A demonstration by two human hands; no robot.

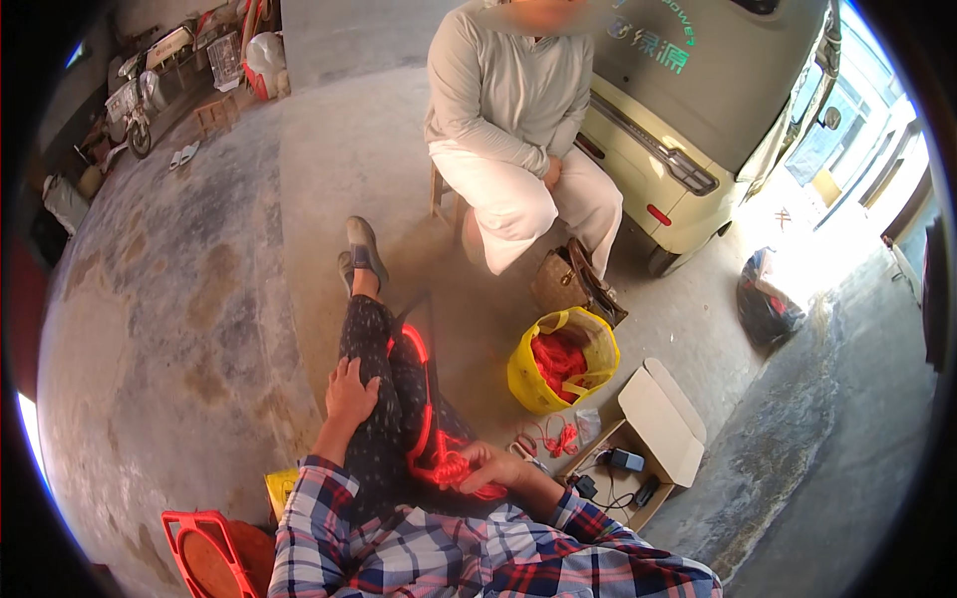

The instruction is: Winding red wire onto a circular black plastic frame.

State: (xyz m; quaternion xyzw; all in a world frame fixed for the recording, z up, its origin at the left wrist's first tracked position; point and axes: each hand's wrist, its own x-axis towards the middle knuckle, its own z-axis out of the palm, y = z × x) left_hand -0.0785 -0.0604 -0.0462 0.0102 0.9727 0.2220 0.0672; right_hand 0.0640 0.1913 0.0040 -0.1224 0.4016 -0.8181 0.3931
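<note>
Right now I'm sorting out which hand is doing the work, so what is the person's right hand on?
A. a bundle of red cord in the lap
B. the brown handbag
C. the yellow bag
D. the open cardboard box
A: the right hand grips the bundle of red cord in the lap, while the left hand rests flat on the thigh.

1. The place was a garage or open shed used for informal home work.
2. The floor (189, 299) was bare, stained concrete.
3. A small pale vehicle (698, 110) stood parked inside.
4. Clutter and a scooter (135, 105) lined the far wall.
5. A second person sat on a stool (444, 194); a cardboard box (663, 424) lay on the ground.
</note>
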